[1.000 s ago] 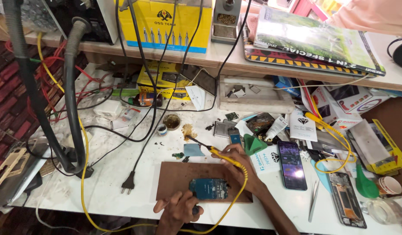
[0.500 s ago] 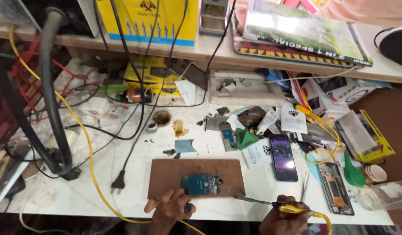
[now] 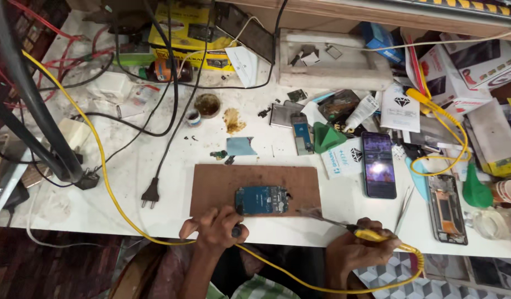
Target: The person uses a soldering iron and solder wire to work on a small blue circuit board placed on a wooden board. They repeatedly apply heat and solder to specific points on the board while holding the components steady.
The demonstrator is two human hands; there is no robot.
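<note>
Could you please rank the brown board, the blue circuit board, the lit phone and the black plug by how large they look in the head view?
1. brown board
2. lit phone
3. blue circuit board, which looks close to the phone in size, so I would not rank these two firmly
4. black plug

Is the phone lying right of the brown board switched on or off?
On. The phone lies flat, face up, and its screen glows with a purple picture.

Bare board [image 3: 222, 185] left of circuit board [image 3: 262, 200]; phone [image 3: 379, 164], tweezers [image 3: 404, 209] crowd right.
</note>
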